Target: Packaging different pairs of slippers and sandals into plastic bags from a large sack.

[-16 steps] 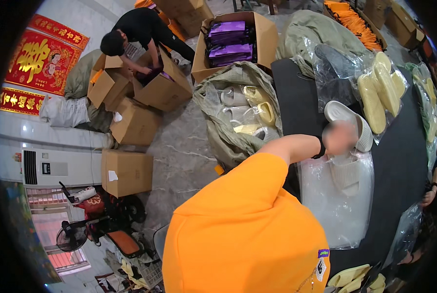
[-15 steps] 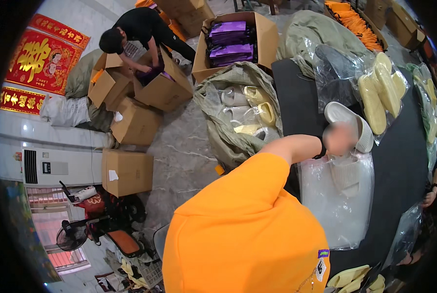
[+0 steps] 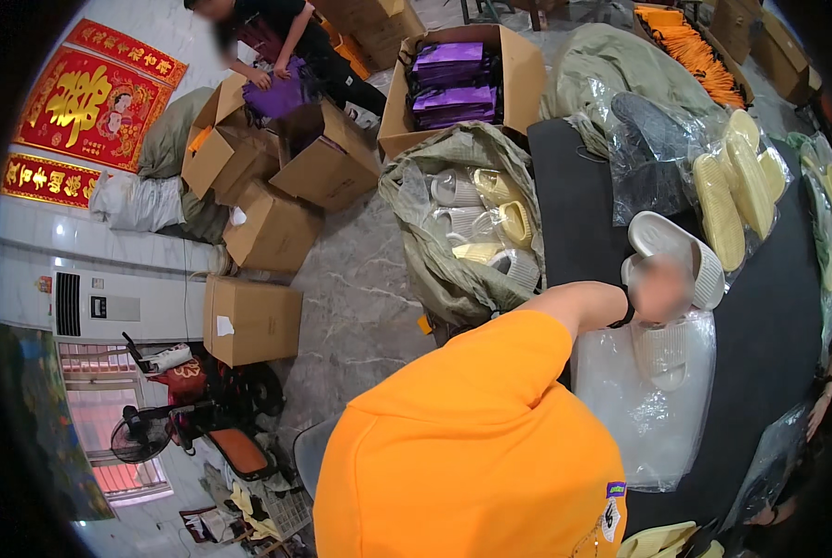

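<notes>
My left arm, in an orange sleeve with a dark wristband, reaches over the black table (image 3: 760,307). Blurring covers my left hand (image 3: 662,290), so its fingers cannot be made out. It lies over the near side of a pale grey-white slipper (image 3: 704,279) with a ribbed strap. Just below the hand, another pale ribbed slipper (image 3: 662,358) rests at the top of a stack of clear plastic bags (image 3: 630,428). Whether the hand grips either slipper cannot be told. My right hand is not in view.
Bagged yellow slippers (image 3: 746,186) and dark grey slippers (image 3: 653,139) lie beyond. Left of the table stand a woven sack (image 3: 406,223) of bagged slippers and a carton (image 3: 518,84) of purple bags. A co-worker's hand (image 3: 818,414) shows at the right edge.
The view has shifted slightly. My left hand stays over the slippers. The co-worker in black has straightened up, lifting purple material from a carton.
</notes>
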Available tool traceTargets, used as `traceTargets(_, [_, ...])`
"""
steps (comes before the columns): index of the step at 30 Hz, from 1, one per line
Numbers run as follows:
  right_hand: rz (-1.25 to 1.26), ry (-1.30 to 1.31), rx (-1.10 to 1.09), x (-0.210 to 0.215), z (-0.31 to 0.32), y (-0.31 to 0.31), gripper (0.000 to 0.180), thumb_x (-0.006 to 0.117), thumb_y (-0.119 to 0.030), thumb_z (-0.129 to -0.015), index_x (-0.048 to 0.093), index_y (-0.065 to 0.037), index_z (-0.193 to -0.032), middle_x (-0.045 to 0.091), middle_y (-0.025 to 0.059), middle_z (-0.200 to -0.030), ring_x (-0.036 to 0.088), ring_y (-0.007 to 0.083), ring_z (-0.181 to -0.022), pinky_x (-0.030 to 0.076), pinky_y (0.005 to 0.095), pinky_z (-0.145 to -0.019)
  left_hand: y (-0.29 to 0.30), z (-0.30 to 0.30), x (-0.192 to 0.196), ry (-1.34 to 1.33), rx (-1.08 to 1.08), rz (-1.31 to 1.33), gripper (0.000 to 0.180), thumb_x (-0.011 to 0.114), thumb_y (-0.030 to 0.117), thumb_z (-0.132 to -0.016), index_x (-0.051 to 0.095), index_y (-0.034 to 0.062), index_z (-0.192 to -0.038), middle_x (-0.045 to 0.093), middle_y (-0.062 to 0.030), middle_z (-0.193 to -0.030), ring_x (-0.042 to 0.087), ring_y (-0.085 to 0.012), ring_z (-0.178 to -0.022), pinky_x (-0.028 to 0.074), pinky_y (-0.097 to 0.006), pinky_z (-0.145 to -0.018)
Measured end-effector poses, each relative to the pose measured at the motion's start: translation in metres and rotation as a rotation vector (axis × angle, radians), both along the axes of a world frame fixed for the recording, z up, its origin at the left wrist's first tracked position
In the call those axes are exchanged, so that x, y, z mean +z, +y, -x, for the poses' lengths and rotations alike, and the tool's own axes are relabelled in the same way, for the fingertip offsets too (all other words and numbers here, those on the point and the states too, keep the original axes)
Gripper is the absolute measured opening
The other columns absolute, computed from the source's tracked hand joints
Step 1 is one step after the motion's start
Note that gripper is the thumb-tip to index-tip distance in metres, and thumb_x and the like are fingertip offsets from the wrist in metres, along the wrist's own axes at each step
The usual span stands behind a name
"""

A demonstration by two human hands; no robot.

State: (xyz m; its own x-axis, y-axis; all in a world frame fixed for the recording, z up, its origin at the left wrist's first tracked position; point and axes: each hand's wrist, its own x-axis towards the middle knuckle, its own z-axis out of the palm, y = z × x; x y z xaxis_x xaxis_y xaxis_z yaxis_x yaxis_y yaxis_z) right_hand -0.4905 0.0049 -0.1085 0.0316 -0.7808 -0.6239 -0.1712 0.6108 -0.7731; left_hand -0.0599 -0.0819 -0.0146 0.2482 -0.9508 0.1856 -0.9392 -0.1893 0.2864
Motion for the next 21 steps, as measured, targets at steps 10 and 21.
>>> traceTargets(10, [-0.018,0.029,-0.003,0.0,-0.002,-0.005,0.035,0.056,0.0,-0.079,0.053,-0.004,-0.114,0.055,0.0057,-0.097,0.053,0.01,-0.069,0.043,0.022,-0.058,-0.026,0.016,-0.016,0.033,0.015,0.083,0.044,0.066,0.024,-0.065,0.055,0.0048,-0.104,0.05,-0.0115,-0.109,0.036,-0.0304,-0.116,0.02,-0.052,-0.098])
traceTargets(21, [-0.032,0.061,-0.018,0.0,0.005,-0.008,0.034,0.057,-0.001,-0.079,0.054,-0.004,-0.112,0.056,0.0051,-0.095,0.053,0.0097,-0.068,0.043,0.0218,-0.057,-0.045,0.037,-0.026,0.08,0.09,0.215,0.018,0.06,0.019,-0.068,0.063,0.0097,-0.084,0.057,-0.0045,-0.091,0.045,-0.0232,-0.099,0.027,-0.042,-0.091])
